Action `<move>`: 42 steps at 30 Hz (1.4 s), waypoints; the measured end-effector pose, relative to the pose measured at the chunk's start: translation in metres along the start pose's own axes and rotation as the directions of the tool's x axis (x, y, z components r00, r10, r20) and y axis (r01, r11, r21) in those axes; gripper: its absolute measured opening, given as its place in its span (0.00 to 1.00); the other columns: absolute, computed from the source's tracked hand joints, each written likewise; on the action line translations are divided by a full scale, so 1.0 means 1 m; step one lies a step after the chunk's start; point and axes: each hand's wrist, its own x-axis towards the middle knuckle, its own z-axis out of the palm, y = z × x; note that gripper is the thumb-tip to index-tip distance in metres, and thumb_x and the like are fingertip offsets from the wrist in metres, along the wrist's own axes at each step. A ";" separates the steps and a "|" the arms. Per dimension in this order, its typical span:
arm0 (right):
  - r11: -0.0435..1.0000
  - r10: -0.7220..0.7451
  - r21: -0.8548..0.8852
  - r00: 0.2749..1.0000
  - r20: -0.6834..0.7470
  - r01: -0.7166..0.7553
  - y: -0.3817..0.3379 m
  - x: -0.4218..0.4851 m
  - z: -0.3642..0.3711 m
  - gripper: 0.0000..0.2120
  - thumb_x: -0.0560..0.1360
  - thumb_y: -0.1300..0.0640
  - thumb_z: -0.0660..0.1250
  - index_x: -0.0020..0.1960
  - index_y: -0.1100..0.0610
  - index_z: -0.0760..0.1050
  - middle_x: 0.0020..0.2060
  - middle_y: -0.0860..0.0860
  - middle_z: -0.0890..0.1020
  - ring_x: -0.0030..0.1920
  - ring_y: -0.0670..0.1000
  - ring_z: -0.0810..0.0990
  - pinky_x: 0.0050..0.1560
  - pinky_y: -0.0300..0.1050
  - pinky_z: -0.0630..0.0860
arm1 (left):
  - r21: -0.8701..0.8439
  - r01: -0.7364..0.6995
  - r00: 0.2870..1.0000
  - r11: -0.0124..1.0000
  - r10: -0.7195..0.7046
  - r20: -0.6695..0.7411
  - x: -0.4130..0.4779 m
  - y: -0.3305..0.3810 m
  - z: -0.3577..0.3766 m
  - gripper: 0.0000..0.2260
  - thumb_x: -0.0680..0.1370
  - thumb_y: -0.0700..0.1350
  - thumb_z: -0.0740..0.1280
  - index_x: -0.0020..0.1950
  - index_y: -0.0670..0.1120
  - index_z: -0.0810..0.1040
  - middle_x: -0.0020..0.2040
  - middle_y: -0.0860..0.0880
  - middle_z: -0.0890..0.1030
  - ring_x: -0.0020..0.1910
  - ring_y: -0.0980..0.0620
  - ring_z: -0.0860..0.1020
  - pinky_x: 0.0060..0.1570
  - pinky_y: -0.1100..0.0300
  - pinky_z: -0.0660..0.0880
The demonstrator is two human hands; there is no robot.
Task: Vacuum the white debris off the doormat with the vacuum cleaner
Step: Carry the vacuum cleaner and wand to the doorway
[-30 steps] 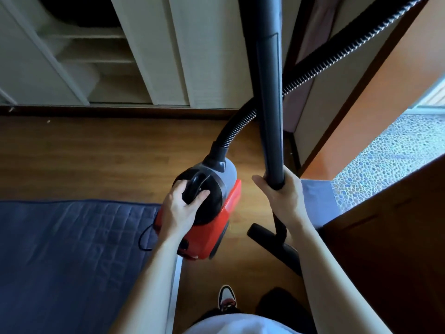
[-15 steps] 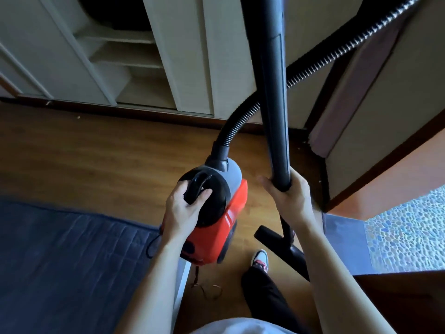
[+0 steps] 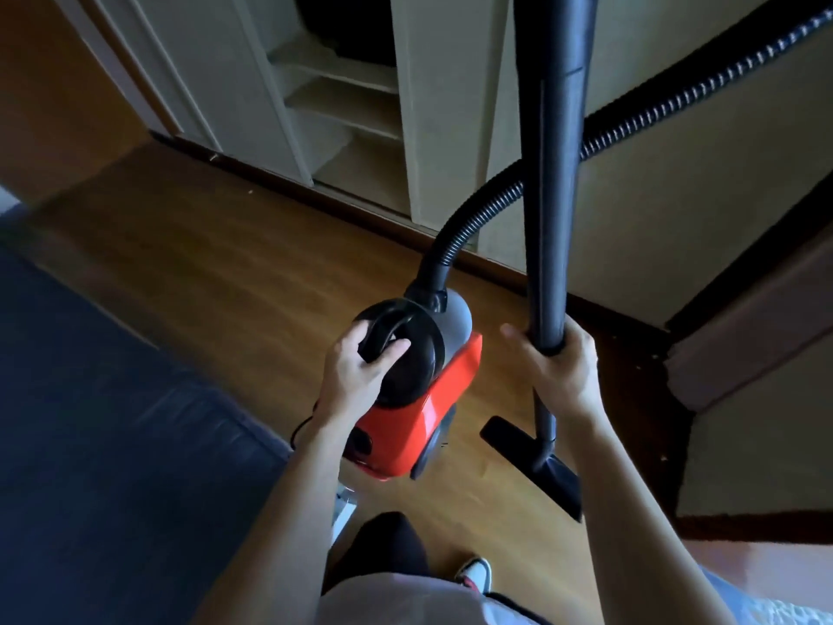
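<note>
Carrying stage: your left hand (image 3: 360,374) grips the vacuum cleaner (image 3: 423,426) by its handle over the wooden floor (image 3: 252,272); your right hand (image 3: 556,369) wraps the wand (image 3: 556,182). The doormat seems out of view, so next, find it and lower the nozzle (image 3: 511,444).

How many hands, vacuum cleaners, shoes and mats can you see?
Bare hands: 2, left hand and right hand
Red and black canister vacuum cleaner: 1
White and red shoe: 1
Dark blue quilted mat: 1
Total: 5
</note>
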 end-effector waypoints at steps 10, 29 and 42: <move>0.995 -0.101 -0.013 0.985 0.139 0.103 0.004 0.112 0.062 0.18 0.72 0.48 0.77 0.37 0.42 0.67 0.28 0.43 0.70 0.30 0.47 0.68 0.32 0.43 0.68 | 0.020 0.110 0.985 0.994 -0.107 -0.133 0.091 -0.015 -0.011 0.08 0.73 0.51 0.74 0.50 0.51 0.82 0.43 0.55 0.84 0.46 0.57 0.81 0.50 0.56 0.78; 0.997 -0.075 0.009 0.902 0.426 0.079 -0.044 0.368 0.338 0.15 0.73 0.43 0.76 0.39 0.49 0.72 0.29 0.47 0.72 0.30 0.48 0.71 0.32 0.49 0.72 | 0.026 0.234 0.954 0.972 -0.224 -0.201 0.359 -0.094 -0.099 0.07 0.74 0.49 0.73 0.50 0.53 0.78 0.45 0.59 0.80 0.48 0.67 0.76 0.46 0.76 0.69; 1.000 0.001 0.023 0.799 0.601 -0.019 -0.071 0.485 0.473 0.15 0.73 0.52 0.78 0.37 0.53 0.72 0.29 0.46 0.76 0.25 0.39 0.75 0.29 0.36 0.73 | 0.086 0.352 0.846 0.932 -0.278 -0.455 0.475 -0.141 -0.159 0.09 0.74 0.51 0.73 0.51 0.55 0.76 0.47 0.59 0.78 0.47 0.68 0.76 0.44 0.71 0.71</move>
